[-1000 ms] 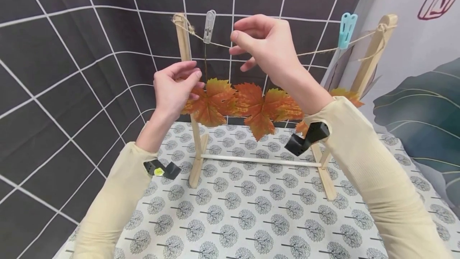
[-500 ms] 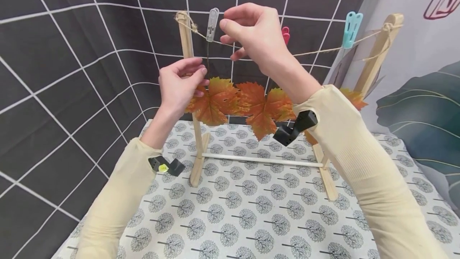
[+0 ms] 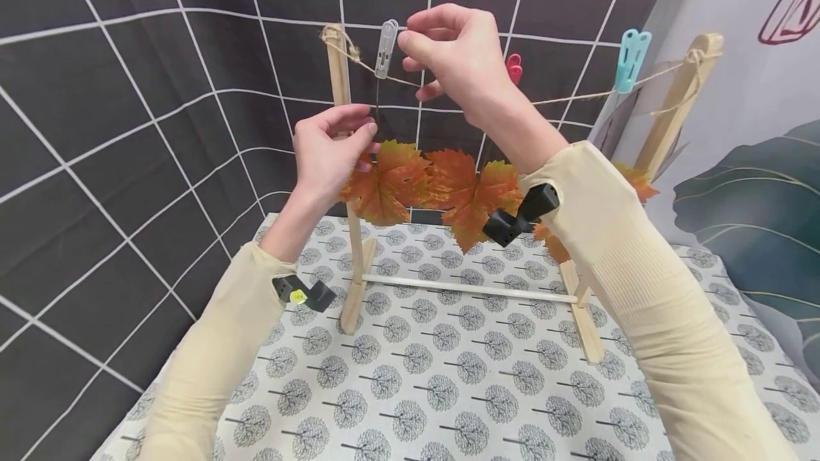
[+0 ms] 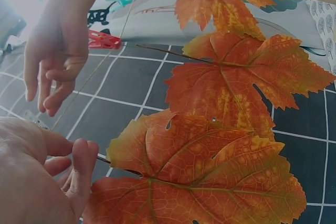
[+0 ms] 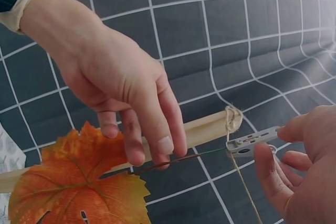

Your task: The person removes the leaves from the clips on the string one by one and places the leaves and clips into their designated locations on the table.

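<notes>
Right hand, fingers parted beside the clip at upper centre, no pinch visible, should squeeze evenly while the left hand, relaxed and seemingly empty, steadies the stem.

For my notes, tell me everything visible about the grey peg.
The grey peg looks like translucent plastic, with slots along its body. In the head view it stands nearly upright, leaning slightly right, closed on the twine near the left post. A leaf's stem runs to its lower end. The right hand has fingertips at its upper end; whether they touch it is unclear.
</notes>
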A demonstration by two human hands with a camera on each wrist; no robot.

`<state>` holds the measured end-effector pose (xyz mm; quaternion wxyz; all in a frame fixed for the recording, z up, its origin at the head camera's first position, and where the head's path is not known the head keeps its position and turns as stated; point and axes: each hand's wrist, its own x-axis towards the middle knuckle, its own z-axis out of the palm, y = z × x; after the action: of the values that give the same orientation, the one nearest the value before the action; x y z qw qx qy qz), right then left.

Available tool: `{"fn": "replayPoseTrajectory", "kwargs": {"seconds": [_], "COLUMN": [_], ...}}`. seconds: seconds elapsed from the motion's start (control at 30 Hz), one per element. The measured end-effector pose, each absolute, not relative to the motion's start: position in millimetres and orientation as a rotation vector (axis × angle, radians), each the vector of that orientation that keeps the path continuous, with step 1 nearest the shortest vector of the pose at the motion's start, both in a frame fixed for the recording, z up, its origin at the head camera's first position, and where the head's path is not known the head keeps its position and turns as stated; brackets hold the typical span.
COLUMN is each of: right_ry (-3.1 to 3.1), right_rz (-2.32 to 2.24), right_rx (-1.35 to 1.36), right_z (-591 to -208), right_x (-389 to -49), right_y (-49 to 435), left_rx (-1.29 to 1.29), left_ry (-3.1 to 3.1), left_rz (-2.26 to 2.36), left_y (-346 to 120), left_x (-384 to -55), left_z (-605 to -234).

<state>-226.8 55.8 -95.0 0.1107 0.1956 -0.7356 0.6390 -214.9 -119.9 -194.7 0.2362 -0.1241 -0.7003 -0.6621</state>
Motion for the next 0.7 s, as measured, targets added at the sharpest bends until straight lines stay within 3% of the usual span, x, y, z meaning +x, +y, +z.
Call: {"fn": "replayPoseTrajectory", "kwargs": {"seconds": [0.7], "right_ry": [-2.327], "right_rz": [1.736], "right_rx": [0.552], "right_z": [-86], "right_x": [-241], "right_y": [46], "left_rx": [-0.333], "left_ry": [-1.937], "left_rz": [-1.799], "left_y": [-116], "left_x": [-221], "left_z": [-197]}}
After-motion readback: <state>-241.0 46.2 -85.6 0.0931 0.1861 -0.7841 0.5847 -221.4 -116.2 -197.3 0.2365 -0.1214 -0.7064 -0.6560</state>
